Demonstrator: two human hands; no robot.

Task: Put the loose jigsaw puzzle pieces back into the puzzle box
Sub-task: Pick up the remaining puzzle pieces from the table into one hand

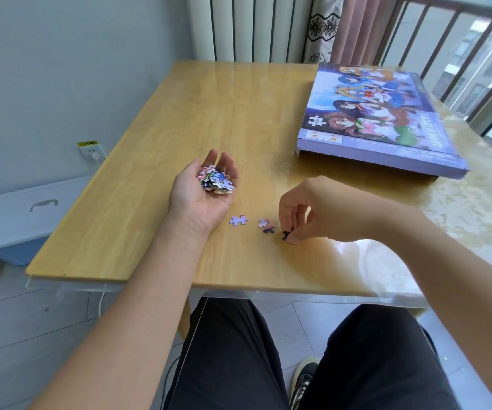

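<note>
My left hand (200,193) lies palm up on the wooden table (209,113), cupping a pile of several puzzle pieces (215,179). To its right, my right hand (304,208) pinches a dark puzzle piece (285,234) at the table surface. A lilac piece (238,220) and a pink-and-dark piece (266,225) lie loose on the table between my hands. The closed purple puzzle box (380,119), printed with cartoon figures, lies at the far right of the table.
A blue lidded storage bin (22,214) stands on the floor left of the table. A radiator (247,25) and a curtain stand behind the table, a railing at the right. My legs are under the near edge.
</note>
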